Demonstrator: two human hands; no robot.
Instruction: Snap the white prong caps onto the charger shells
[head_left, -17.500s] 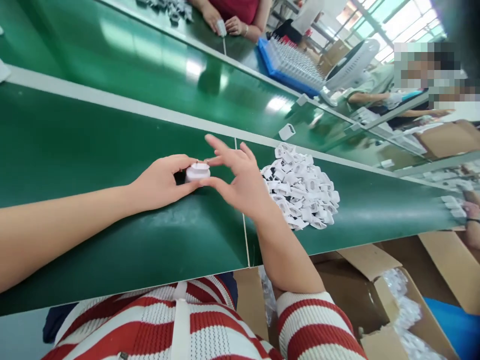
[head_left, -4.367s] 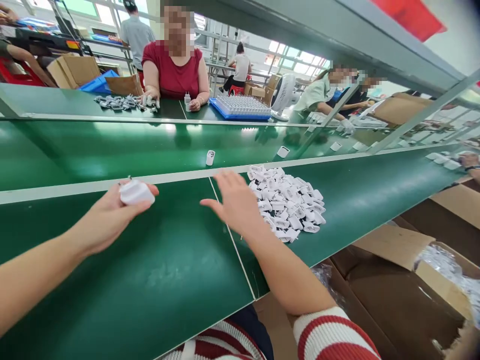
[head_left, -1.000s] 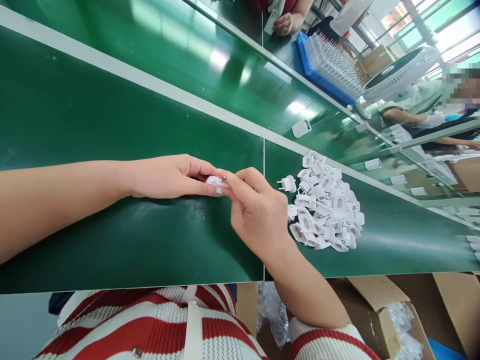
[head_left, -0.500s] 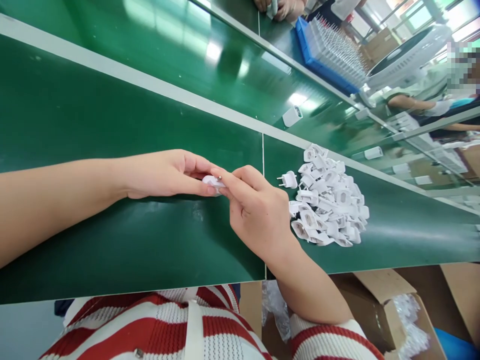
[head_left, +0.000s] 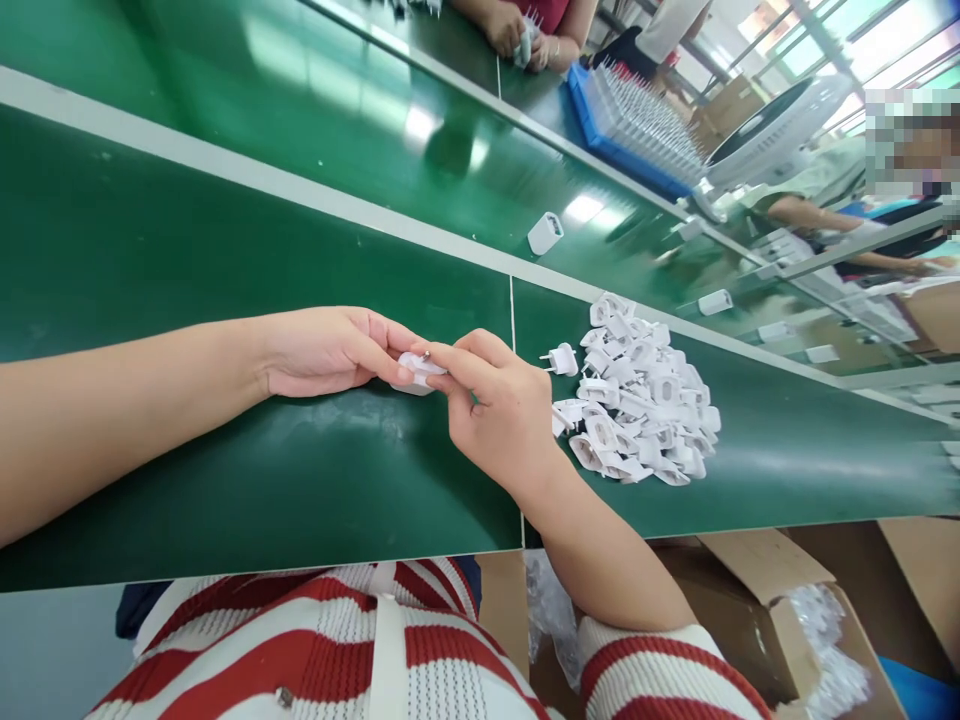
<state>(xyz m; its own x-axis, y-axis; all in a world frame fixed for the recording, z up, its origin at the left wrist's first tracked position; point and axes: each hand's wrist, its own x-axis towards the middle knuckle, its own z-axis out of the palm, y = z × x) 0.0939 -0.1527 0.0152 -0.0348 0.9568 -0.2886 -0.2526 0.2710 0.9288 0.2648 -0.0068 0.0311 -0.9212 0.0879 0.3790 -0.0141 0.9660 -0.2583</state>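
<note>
Just above the green table, a white plug adapter (head_left: 417,374) with a metal pin showing is held between both hands. My left hand (head_left: 352,350) pinches its left end between thumb and fingers. On the other side, my right hand (head_left: 499,400) grips it with thumb and forefinger, the rest of the fingers curled in. Fingers cover much of the piece. To the right of my right hand lies a heap of white plug pieces (head_left: 652,400), and one loose two-pin plug (head_left: 561,360) lies at its left edge.
Beyond a pale rail (head_left: 330,205), white charger housings (head_left: 545,234) lie spaced along a shiny green belt. A blue tray (head_left: 622,140) of pinned parts stands across it, near a co-worker's hands (head_left: 517,40). Below the table's right side is a cardboard box (head_left: 795,640) with clear plastic.
The held piece shows more of its white body below my fingers. The whole view has shifted slightly, and more of the co-worker opposite is visible. Both hands keep their grip.
</note>
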